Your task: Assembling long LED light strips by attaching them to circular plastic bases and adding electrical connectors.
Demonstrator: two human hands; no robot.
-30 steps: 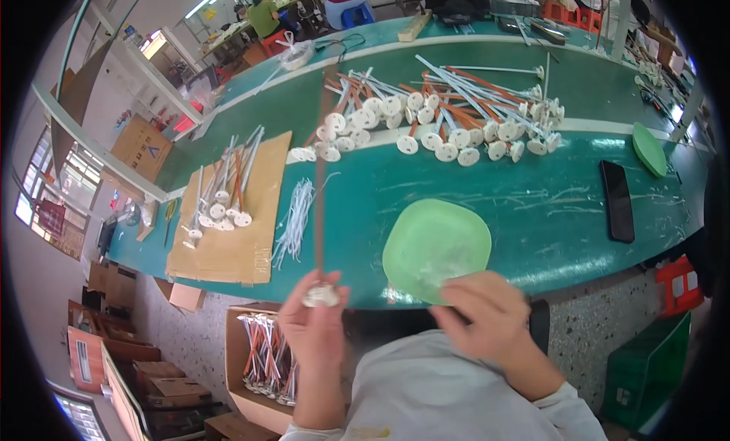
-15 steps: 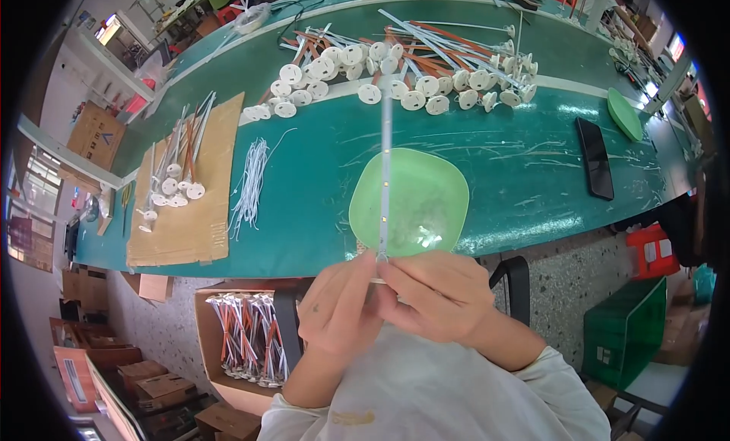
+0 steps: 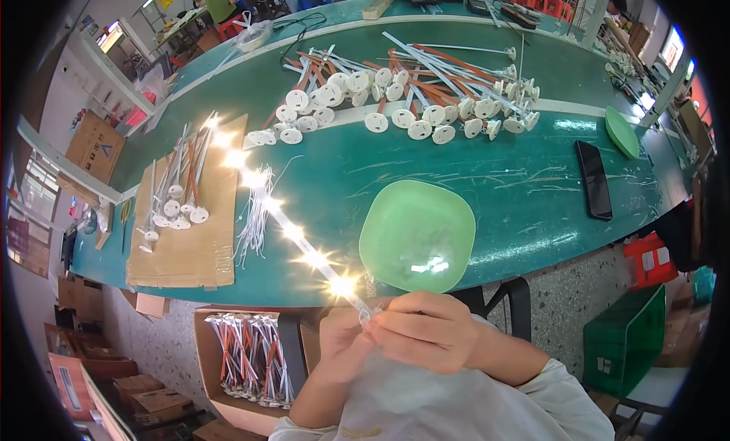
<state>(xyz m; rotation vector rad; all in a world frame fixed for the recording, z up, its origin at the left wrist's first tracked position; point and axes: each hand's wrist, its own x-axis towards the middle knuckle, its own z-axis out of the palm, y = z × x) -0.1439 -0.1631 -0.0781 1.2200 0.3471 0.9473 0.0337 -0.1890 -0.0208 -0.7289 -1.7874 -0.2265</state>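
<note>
A narrow LED light strip (image 3: 307,249) slants up and to the left from my hands, its lamps shining brightly. My left hand (image 3: 341,344) and my right hand (image 3: 427,331) meet at its lower end, with fingers pinched together around it. The fingers partly hide that end, where a clear fitting shows. Just beyond my right hand lies a pale green square tray (image 3: 414,232) on the table. The strip crosses in front of a bundle of white wires (image 3: 253,224) and the edge of a cardboard sheet.
Strips with round white discs (image 3: 420,129) are heaped across the far table. More lie on the cardboard sheet (image 3: 205,266) at left. A black phone (image 3: 593,180) and a green dish (image 3: 622,133) lie at right. Below the table edge stands a carton (image 3: 209,380) full of strips.
The strip was unlit and upright; now it is lit and leans left. Both hands have come lower in the picture, and the view has shifted slightly.
</note>
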